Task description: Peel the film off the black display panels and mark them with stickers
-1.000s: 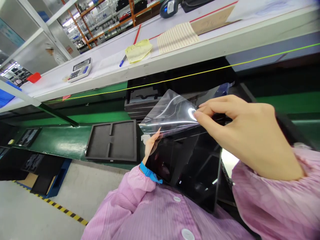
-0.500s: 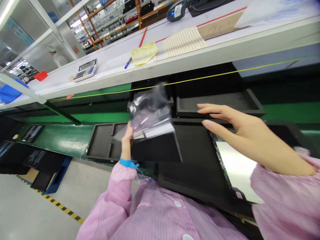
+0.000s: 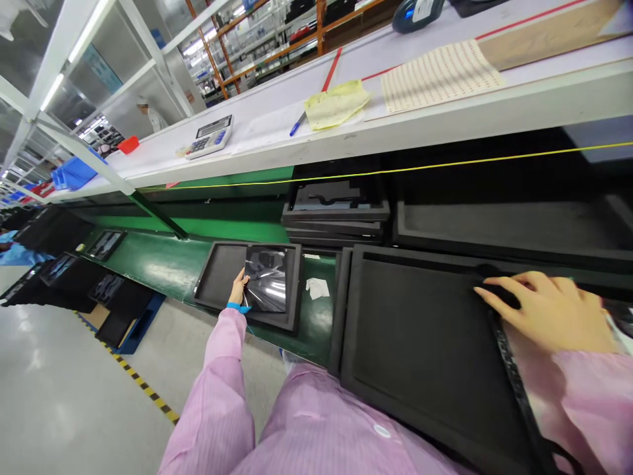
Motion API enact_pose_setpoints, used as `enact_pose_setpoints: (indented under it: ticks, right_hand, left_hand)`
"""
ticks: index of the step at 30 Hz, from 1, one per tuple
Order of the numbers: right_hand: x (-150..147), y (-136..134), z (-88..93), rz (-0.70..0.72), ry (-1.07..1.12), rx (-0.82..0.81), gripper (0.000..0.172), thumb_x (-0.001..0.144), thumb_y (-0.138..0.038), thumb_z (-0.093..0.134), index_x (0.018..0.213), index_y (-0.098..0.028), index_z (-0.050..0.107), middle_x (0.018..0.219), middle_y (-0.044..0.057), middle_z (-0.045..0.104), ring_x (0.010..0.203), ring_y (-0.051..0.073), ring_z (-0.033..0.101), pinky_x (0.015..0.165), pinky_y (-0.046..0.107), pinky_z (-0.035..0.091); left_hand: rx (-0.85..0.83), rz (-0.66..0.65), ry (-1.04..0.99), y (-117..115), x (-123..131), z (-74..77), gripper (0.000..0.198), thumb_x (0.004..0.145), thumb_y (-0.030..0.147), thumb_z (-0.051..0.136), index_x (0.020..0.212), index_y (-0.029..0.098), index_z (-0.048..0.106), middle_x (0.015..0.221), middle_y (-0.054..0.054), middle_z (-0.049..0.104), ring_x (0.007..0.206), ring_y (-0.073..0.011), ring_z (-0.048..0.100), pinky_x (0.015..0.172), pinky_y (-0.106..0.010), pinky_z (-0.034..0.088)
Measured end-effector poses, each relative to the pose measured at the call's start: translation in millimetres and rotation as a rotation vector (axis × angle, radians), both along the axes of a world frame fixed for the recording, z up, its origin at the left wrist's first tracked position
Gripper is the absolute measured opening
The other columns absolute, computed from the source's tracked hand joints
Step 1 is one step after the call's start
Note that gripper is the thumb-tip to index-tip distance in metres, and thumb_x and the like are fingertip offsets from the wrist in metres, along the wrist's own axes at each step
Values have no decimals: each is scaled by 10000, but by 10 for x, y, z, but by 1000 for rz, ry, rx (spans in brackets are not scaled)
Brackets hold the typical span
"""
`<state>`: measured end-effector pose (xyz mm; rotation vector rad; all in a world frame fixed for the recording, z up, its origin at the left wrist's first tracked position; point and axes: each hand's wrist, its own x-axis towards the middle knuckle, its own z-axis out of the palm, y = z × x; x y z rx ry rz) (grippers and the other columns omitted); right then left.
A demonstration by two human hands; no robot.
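My left hand [image 3: 239, 288] grips the left edge of a glossy black flat panel in clear plastic film [image 3: 266, 280]. The panel lies over the right compartment of a black foam tray [image 3: 210, 305]. Far to the right, my right hand [image 3: 551, 313] is closed at the upper corner of a reflective panel with a dark edge [image 3: 514, 376], thumb and fingers around the black edge. That panel lies at the right side of a large black foam tray [image 3: 420, 330]. My sleeve and hand hide part of it.
Stacked foam trays [image 3: 336, 214] stand behind, under a white shelf [image 3: 277, 152] that carries a calculator [image 3: 210, 136], yellow paper [image 3: 336, 105] and a scanner [image 3: 418, 14]. A crumpled white paper [image 3: 317, 288] lies on the green bench [image 3: 158, 264]. A yellow cord [image 3: 346, 177] runs below the shelf edge.
My left hand has moved the film-covered panel left and down onto the smaller tray. My right hand has lowered from open in the air onto the reflective panel's edge. The view has shifted.
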<state>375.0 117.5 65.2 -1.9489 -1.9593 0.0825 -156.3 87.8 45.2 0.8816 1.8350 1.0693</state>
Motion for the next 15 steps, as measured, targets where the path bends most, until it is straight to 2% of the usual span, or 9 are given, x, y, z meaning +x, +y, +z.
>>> enact_pose_setpoints:
  ticks: [4,8,10,12,14,15]
  right_hand:
    - [-3,27,32,-22,8,-7,322,481,-560,454,573,-281,587,815,99,640,738,333,531,598,405,317]
    - [-138,39,207,-69,26,-11,239,458,-513,445,532,-286,458,726,119,612,748,365,524,599,411,299]
    - [-183,31,394,-95,58,-37,216,452,-488,441,516,-285,401,590,109,540,636,338,494,566,392,289]
    - [-184,7,651,-118,95,-87,204,455,-469,467,487,-280,399,459,76,426,461,264,375,517,366,262]
    - [-167,-35,957,-109,128,-112,222,481,-474,483,470,-262,416,441,52,392,413,203,302,502,356,262]
    - [-166,-61,1116,-79,174,-103,260,508,-496,482,462,-251,406,452,49,390,423,191,314,505,354,273]
  left_hand:
    - [-104,-1,41,76,-15,-9,379,912,353,574,1245,174,553,1294,-106,565,1128,-237,583,948,-472,508]
    - [-179,-39,76,136,54,149,375,907,358,581,1228,164,563,1259,-99,583,1099,-238,595,925,-464,520]
    - [-153,-75,99,163,170,282,393,903,353,586,1249,169,553,1310,-104,554,1158,-260,566,966,-496,494]
    - [-98,-146,106,163,403,438,430,890,325,606,1286,174,532,1398,-115,492,1260,-293,496,1038,-552,425]
    - [-33,-279,72,89,785,603,464,861,268,641,1305,187,535,1471,-128,436,1350,-298,416,1121,-550,331]
    - [-1,-368,36,13,1028,684,476,839,237,665,1301,198,555,1483,-133,436,1375,-286,393,1157,-499,293]
